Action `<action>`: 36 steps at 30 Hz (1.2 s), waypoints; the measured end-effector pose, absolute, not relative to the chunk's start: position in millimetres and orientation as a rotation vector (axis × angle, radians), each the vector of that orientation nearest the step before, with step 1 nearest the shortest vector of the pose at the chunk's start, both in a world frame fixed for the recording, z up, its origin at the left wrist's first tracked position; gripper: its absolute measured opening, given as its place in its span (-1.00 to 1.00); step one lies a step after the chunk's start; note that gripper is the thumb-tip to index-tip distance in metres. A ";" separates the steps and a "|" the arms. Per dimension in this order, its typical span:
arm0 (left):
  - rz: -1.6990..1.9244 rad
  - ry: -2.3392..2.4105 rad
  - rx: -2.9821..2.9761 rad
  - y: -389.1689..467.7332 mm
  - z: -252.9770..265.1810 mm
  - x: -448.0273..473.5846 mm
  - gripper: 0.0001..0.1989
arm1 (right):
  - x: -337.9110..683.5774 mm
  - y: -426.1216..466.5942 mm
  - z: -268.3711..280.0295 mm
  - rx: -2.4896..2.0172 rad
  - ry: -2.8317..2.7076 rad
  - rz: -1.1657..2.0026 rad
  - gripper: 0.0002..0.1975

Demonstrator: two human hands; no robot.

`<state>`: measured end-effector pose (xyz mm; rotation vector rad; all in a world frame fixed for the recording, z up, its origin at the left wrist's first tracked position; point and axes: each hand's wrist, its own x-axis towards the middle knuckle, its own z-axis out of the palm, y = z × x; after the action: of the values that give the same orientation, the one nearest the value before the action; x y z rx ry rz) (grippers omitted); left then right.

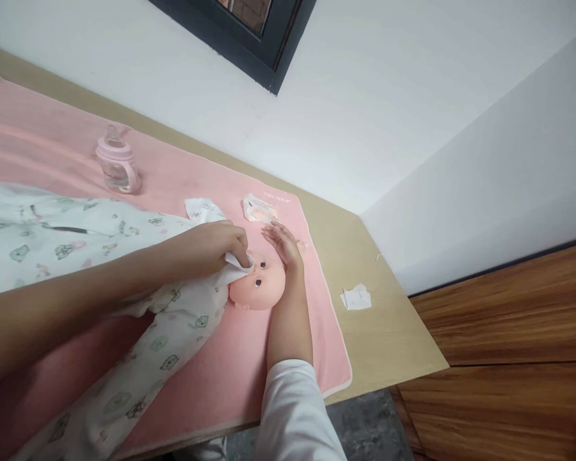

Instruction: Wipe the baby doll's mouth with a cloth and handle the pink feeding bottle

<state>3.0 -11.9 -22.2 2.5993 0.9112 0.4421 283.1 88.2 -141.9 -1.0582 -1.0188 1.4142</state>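
A baby doll lies on a pink blanket (pixel 249 358), its bare head (pixel 259 287) pointing right. It wears a white romper with small green prints (pixel 173 326). My left hand (pixel 218 246) pinches the white collar of the romper at the doll's neck. My right hand (pixel 284 245) rests flat against the top of the doll's head, fingers stretched out and holding nothing.
A pink baby bottle (pixel 116 160) stands at the back of the blanket. A small white printed cloth (pixel 202 209) and a crumpled wrapper (pixel 260 208) lie behind the doll. Folded white paper (pixel 356 298) sits on the bare wooden table (pixel 388 333) near its right edge.
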 end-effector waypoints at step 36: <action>0.445 0.925 2.636 -8.0 -27.5 6.2 -0.54 | 285.9 87.7 -144.2 -1.027 -1.074 1.411 -0.69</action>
<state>6.2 -8.0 -27.5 2.6364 0.9252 0.4445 285.9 87.7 -144.2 -1.0270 -1.0742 1.4114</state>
